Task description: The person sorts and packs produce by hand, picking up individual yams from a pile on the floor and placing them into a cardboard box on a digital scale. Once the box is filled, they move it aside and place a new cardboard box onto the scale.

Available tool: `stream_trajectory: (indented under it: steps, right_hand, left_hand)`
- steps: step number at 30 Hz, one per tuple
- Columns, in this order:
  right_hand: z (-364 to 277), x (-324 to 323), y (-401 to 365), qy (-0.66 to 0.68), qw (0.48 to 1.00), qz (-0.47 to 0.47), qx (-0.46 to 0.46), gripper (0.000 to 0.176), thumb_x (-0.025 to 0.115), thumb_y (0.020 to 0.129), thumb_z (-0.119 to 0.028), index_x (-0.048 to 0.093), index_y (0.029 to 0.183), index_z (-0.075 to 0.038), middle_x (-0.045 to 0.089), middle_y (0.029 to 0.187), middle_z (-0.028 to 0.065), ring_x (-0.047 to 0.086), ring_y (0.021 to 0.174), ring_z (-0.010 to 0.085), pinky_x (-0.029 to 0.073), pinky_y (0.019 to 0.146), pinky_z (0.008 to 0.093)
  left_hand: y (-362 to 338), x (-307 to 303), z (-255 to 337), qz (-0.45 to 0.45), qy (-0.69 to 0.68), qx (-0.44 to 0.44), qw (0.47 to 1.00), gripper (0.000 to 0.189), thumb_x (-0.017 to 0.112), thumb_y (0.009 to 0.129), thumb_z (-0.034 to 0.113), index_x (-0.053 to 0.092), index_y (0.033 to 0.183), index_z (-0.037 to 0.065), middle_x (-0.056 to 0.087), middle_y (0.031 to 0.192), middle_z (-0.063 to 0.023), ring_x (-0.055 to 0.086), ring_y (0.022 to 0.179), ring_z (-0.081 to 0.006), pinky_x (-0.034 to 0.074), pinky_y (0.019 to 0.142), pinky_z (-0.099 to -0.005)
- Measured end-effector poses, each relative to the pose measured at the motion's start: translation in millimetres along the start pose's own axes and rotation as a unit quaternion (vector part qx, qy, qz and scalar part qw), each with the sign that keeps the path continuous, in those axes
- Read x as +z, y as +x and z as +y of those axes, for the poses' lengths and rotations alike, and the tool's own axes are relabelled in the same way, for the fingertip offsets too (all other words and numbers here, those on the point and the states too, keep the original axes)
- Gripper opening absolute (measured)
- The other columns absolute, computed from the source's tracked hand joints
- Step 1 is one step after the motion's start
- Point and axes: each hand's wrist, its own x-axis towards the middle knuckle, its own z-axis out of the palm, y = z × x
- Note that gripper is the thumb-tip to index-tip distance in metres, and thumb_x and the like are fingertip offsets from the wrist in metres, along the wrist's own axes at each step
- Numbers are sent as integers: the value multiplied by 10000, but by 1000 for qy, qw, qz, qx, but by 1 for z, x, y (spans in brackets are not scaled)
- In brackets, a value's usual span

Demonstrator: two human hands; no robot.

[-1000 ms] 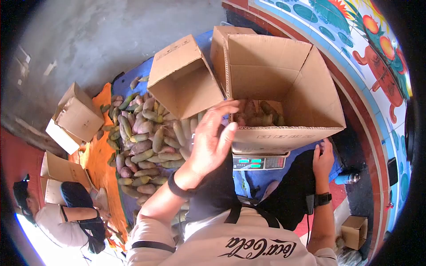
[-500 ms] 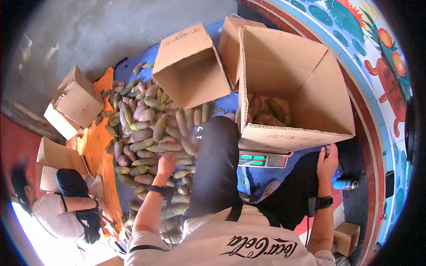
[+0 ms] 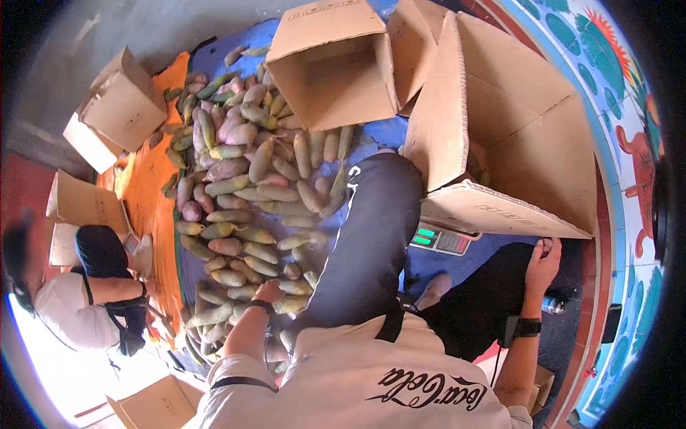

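Many long green and pinkish radishes (image 3: 261, 161) lie heaped and in rows on a blue sheet to my left. My left hand (image 3: 269, 292) is down among the nearer ones, fingers curled and mostly hidden; what they grip, if anything, cannot be made out. Over by my right knee, my right hand (image 3: 543, 266) has its fingers loosely bent and nothing visible in them. Its fingertips are close to the lower edge of a large open cardboard box (image 3: 532, 207). That box sits on a digital scale (image 3: 439, 239) with lit green displays; its inside is mostly hidden from here.
An open cardboard box (image 3: 332, 79) lies on its side beyond the pile, another box (image 3: 414, 46) beside it. At left, a co-worker (image 3: 78, 300) crouches by an orange sheet (image 3: 146, 207) and more boxes (image 3: 121, 104). A bottle (image 3: 552, 305) is at right.
My view has shifted and turned. My left hand has moved nearer to my body over the radishes. The fingers of my right hand have bent more, close to the box's edge.
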Motion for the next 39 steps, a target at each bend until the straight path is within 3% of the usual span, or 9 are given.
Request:
stream_trajectory:
  steps: [7,16,19,21,25,31,35,37,39]
  right_hand:
    - [-4,0,2,-3,1000,3,-7,342,529,882,-86,467,1197,30,607,1015,165,603,865,226,467,771,319]
    - [-6,-2,3,-18,1000,-1,-9,349,530,881,-97,460,1187,57,611,949,158,592,807,217,464,743,306]
    - [-6,-3,4,-18,1000,-6,-2,343,533,879,-94,462,1177,60,609,940,152,588,802,208,463,743,304]
    - [-6,-3,5,-22,1000,-10,-4,341,534,878,-92,463,1173,61,606,944,150,585,805,204,463,746,304]
    - [-3,-2,4,-2,1000,-12,-5,338,531,879,-92,460,1170,64,598,963,154,583,819,200,460,751,301]
    - [-15,-2,4,-5,1000,8,-13,334,524,881,-93,465,1172,60,598,943,144,571,805,191,451,742,290]
    - [-10,-4,4,-16,1000,-11,-5,329,527,875,-88,475,1163,62,603,934,139,568,791,189,445,735,288]
    - [-8,-2,4,-9,1000,-9,-1,340,532,879,-95,467,1174,61,600,948,150,577,808,199,455,741,301]
    - [-6,-1,5,-1,1000,-6,3,352,537,882,-102,458,1185,59,597,962,160,586,826,209,465,747,313]
  left_hand:
    - [-29,25,14,-40,110,-23,993,510,517,776,301,478,1263,156,472,1315,-125,407,1249,-316,286,1019,-544]
    - [-26,38,-4,37,203,-27,978,386,578,784,238,535,1160,166,527,1199,-84,474,1167,-269,362,952,-479]
    - [-17,44,-9,18,282,-7,959,580,671,734,307,458,1252,154,519,1176,-102,461,1171,-277,403,928,-449]
    - [-34,32,4,57,303,22,951,369,601,766,218,554,1129,170,541,1117,-70,497,1118,-259,394,907,-455]
    - [-42,16,7,66,292,30,954,384,620,750,217,556,1126,173,542,1098,-70,518,1089,-262,410,888,-440]
    - [-42,10,2,-52,387,143,909,362,556,826,227,546,1187,205,555,1146,-75,538,1074,-261,427,881,-433]
    - [-43,44,-16,10,390,140,910,346,523,853,235,546,1198,229,572,1148,-81,540,1086,-257,427,888,-434]
    - [-29,62,-29,-47,310,83,946,531,617,746,292,488,1249,178,595,1130,-112,538,1110,-277,432,881,-411]
    - [-44,31,-4,-79,231,53,968,509,601,769,287,486,1253,179,573,1149,-117,535,1103,-286,431,891,-430]
